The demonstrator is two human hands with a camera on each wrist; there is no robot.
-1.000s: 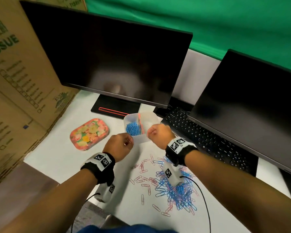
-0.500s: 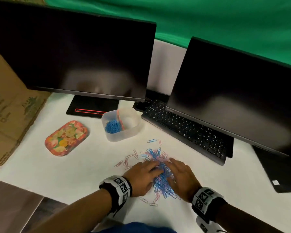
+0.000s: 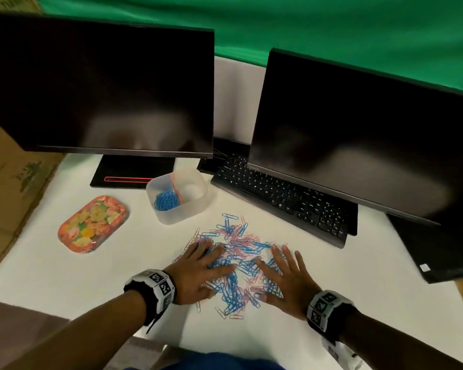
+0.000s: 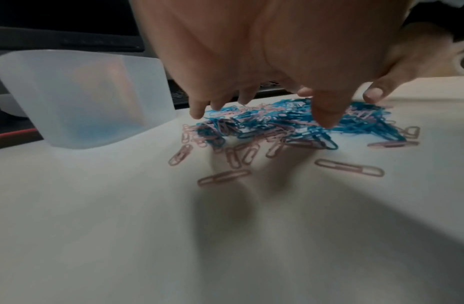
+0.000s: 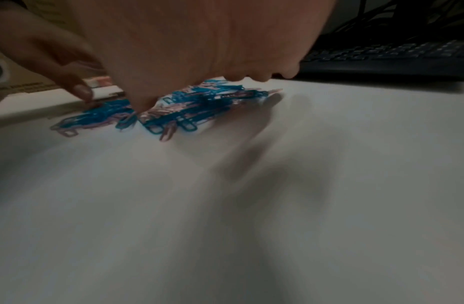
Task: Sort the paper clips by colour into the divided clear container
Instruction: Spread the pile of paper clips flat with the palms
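No writing can be read: the print on the brown cardboard box (image 3: 8, 188) at the left edge of the white table (image 3: 72, 279) is blurred, and the keyboard legends are too small. Two dark monitors (image 3: 99, 84) are seen along the far edge, with one black keyboard (image 3: 281, 196) under the right one. One floral oval tin (image 3: 92, 224) is seen left of the divided clear plastic container (image 3: 183, 209), in whose left compartment blue clips are held. The mixed heap of blue and pink paper clips (image 3: 238, 252) lies between container and near edge. The left hand (image 3: 198, 271) and right hand (image 3: 286, 281) are laid flat, fingers spread, on the heap; nothing is grasped.
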